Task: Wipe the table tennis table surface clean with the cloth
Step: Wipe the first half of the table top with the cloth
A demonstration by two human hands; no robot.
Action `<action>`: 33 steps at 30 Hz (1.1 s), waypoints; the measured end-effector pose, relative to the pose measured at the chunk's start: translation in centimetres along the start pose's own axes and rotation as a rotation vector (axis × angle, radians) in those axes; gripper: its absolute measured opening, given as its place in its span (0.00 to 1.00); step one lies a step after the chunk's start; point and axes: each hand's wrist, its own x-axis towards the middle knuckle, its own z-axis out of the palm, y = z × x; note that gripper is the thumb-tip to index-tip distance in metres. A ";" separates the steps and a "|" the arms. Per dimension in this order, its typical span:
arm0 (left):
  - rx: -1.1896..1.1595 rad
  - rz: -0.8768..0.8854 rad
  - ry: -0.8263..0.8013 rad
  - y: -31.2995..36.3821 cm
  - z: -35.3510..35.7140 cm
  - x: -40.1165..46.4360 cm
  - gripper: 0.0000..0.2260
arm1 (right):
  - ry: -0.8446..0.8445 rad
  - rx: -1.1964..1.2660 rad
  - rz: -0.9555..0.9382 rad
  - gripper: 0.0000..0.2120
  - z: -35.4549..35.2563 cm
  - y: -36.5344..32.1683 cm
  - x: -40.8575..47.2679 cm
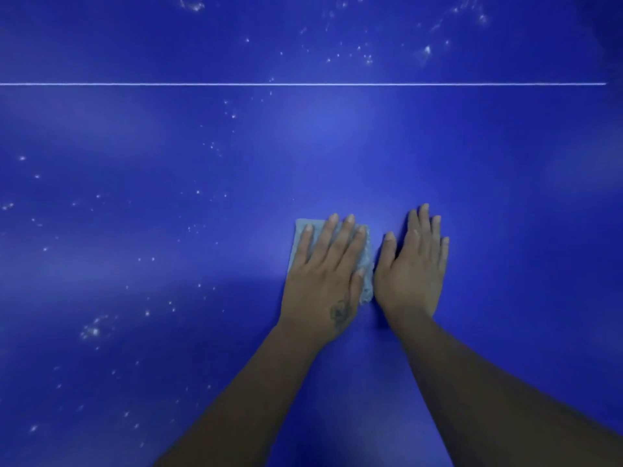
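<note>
Under the left hand (325, 264) lies the cloth (365, 267), a small pale folded pad, pressed flat on the blue table (505, 197). Fingers straight & spread over it, not curled round it; only the pad's far left corner and its right edge show past the hand. Right hand (413, 264) lies just beside, palm down on bare table, fingers straight & close together, holding nothing. Its thumb side sits right next to the cloth's right edge; can't tell if they touch.

Progress, judging by the marks: patch round both hands & off to the right of them looks free of specks, so approx. that part seems wiped. Lots left tho. White specks (94, 330) scatter all down the left of the left hand, w/ a thick cluster near the left forearm. More specks run out ahead of the hands up to the thin white line (303, 84), and beyond that line there's another dusty spread, esp. far right ahead of the right hand. So I'd say early to mid way: the left side and the far part ahead of the hands both need passes yet.
</note>
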 end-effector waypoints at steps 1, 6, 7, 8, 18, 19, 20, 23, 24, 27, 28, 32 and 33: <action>-0.002 0.039 0.008 -0.4 0.2 1.3 0.26 | 0.004 -0.015 -0.005 0.30 0.2 -0.1 0.1; 0.003 0.060 0.030 -1.6 1.2 7.4 0.27 | 0.031 -0.062 -0.008 0.29 0.4 -0.1 0.1; 0.004 0.063 0.032 -1.6 1.3 8.3 0.27 | 0.031 -0.069 -0.012 0.29 0.4 -0.2 0.2; 0.005 0.069 0.032 -1.7 1.3 9.1 0.27 | 0.035 -0.072 -0.016 0.29 0.4 -0.2 0.2; 0.056 0.037 0.022 -7.3 0.5 18.3 0.28 | 0.084 -0.064 -0.016 0.29 0.4 -0.3 0.4; 0.067 0.005 -0.011 -8.3 0.1 19.6 0.29 | 0.077 -0.063 -0.017 0.29 0.4 -0.4 0.4; 0.081 -0.040 -0.034 -9.4 -0.4 20.8 0.31 | 0.074 -0.066 -0.015 0.29 0.5 -0.3 0.4; 0.126 -0.271 -0.029 -13.6 -2.0 22.1 0.31 | 0.076 -0.068 -0.022 0.29 0.5 0.0 0.4; 0.130 -0.340 -0.004 -14.9 -2.4 21.8 0.31 | 0.076 -0.062 -0.026 0.29 0.4 0.0 0.4; 0.119 -0.411 0.068 -15.7 -2.7 19.1 0.29 | 0.075 -0.050 -0.022 0.29 0.4 -0.3 0.4; 0.112 -0.407 0.094 -14.9 -2.5 17.5 0.28 | 0.080 -0.054 -0.023 0.28 0.3 -0.3 0.4; 0.079 -0.389 0.133 -8.8 -2.0 8.9 0.27 | 0.081 -0.059 -0.031 0.28 0.2 -0.4 0.4; 0.069 -0.372 0.110 -6.7 -1.9 6.6 0.27 | 0.079 -0.060 -0.028 0.28 0.1 -0.4 0.4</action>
